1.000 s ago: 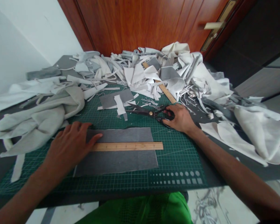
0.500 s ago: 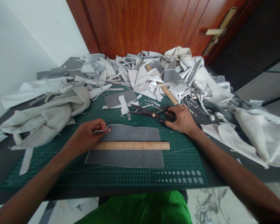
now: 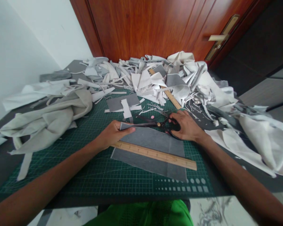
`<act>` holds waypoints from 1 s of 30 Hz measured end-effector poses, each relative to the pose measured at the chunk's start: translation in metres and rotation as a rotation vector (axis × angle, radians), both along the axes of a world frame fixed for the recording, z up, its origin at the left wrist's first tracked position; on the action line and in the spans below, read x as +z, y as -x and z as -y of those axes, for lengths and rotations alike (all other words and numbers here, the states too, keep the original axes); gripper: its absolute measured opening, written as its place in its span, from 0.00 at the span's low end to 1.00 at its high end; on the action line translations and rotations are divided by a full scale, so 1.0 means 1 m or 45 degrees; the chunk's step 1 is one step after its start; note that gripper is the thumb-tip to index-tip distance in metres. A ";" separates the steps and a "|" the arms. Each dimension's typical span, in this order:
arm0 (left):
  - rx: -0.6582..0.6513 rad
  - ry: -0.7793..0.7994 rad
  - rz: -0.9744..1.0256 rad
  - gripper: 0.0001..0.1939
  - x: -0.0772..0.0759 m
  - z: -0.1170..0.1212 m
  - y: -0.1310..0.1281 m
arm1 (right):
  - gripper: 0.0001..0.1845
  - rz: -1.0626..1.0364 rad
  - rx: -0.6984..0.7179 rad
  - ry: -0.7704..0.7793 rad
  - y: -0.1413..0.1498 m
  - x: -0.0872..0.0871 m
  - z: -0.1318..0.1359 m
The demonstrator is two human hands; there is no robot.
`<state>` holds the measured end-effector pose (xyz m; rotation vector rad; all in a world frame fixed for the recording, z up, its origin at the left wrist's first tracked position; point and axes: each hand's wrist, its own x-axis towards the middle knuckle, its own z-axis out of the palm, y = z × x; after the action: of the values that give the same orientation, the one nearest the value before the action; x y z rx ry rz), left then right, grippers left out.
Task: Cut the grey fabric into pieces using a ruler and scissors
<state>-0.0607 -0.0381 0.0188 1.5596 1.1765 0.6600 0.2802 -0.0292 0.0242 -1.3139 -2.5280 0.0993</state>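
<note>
My left hand (image 3: pixel 113 133) pinches the upper left corner of a grey piece of fabric (image 3: pixel 153 138), thumb on top. My right hand (image 3: pixel 185 125) has its fingers in the handles of black scissors (image 3: pixel 158 124). The scissors' blades are apart and point left, with the lower blade along the fabric's top edge near my left hand. A wooden ruler (image 3: pixel 155 153) lies slantwise across the fabric, its left end close to my left hand. Beneath them is a green cutting mat (image 3: pixel 89 175) with a printed grid.
White and grey fabric scraps (image 3: pixel 146 80) are heaped along the back against a wooden door (image 3: pixel 141 28). A second ruler (image 3: pixel 172 99) sticks out of the heap. Crumpled beige cloth (image 3: pixel 49 122) lies left, white cloth (image 3: pixel 261 144) right. A smaller grey piece (image 3: pixel 113 103) rests behind the scissors.
My left hand has moved right with the fabric, which has shifted right and turned, the ruler tilting with it. The scissors have come down to the fabric's top edge.
</note>
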 end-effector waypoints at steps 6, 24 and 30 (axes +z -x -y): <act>-0.144 -0.059 0.023 0.17 0.005 0.004 0.002 | 0.15 0.037 0.048 0.057 0.012 0.001 0.007; -0.156 -0.064 -0.006 0.16 0.012 0.010 -0.002 | 0.14 0.043 0.008 0.045 0.022 0.005 0.013; -0.143 -0.077 -0.030 0.12 0.014 0.010 -0.001 | 0.13 0.017 0.001 0.052 0.025 0.005 0.014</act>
<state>-0.0593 -0.0481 0.0325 1.6753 1.0858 0.6093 0.2554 -0.0431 0.0294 -1.3327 -2.5506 0.1440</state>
